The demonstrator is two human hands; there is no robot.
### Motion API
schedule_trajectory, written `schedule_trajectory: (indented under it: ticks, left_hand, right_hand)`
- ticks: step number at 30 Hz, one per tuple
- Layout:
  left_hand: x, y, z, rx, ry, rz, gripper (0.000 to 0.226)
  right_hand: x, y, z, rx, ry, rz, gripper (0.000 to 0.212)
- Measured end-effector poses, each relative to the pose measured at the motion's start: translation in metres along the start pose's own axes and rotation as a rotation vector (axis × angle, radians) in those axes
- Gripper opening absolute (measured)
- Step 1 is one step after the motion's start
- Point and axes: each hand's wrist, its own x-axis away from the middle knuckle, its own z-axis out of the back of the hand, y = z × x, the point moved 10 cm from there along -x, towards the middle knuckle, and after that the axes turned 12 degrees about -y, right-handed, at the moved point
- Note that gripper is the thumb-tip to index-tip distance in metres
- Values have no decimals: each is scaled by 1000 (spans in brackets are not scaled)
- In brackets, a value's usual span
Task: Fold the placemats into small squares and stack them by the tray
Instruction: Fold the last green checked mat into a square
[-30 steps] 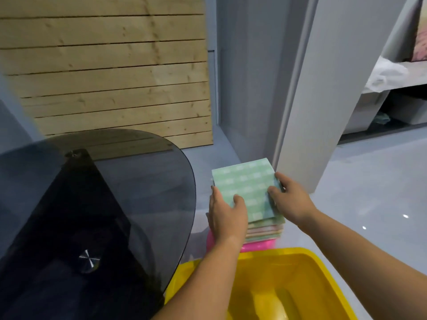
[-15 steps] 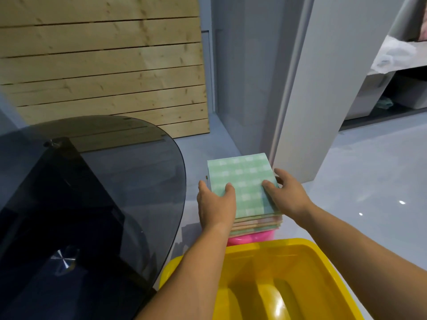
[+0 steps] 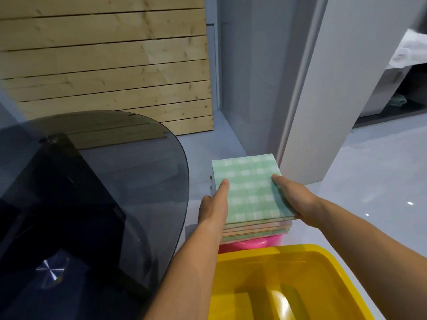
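A stack of folded square placemats (image 3: 250, 188), topped by a green checked one, rests on a pink stool or tub (image 3: 254, 242) just beyond the yellow tray (image 3: 277, 252). My left hand (image 3: 215, 207) grips the stack's left edge, thumb lying on the top mat. On the opposite side my right hand (image 3: 293, 199) holds the right edge, thumb on top and fingers hidden under the side. The lower mats show pink, orange and green edges.
A dark smoked-glass table (image 3: 97, 181) with a rounded edge fills the left. Behind stand a wooden slat panel (image 3: 111, 65) and a grey pillar (image 3: 323, 88). Glossy grey floor (image 3: 374, 185) spreads to the right.
Both hands have slid toward the stack's outer sides, the left thumb now near the left edge. The camera view has shifted slightly; the stack stays in place.
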Motion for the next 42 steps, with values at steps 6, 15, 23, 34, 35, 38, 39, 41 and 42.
schedule_trajectory:
  ticks: [6,15,23,34,35,38,39,41,42]
  left_hand:
    - [1,5,-2,-46,24,-18,94]
    - [-1,-5,1,-65,57,20,63]
    - [-4,-13,3,-79,87,-2,47]
    - [32,7,-10,10,62,-129,32]
    - [39,9,-12,15,55,-141,32]
    - [65,12,-18,38,24,-171,31]
    - [72,11,-19,44,15,-177,30]
    - [91,6,-20,50,3,-194,29]
    - [102,4,-21,51,-8,-202,30]
  right_hand:
    - [-11,3,0,-27,-19,-16,61]
    - [-12,4,-10,-64,-97,30,54]
    - [-10,15,-12,-70,-103,58,50]
    - [24,4,0,-73,46,172,42]
    - [35,0,2,-63,53,185,43]
    - [74,-6,4,-50,84,215,43]
    - [87,-6,4,-49,95,222,43]
    - [112,-3,3,-44,109,224,47]
    - [124,1,2,-52,116,222,49]
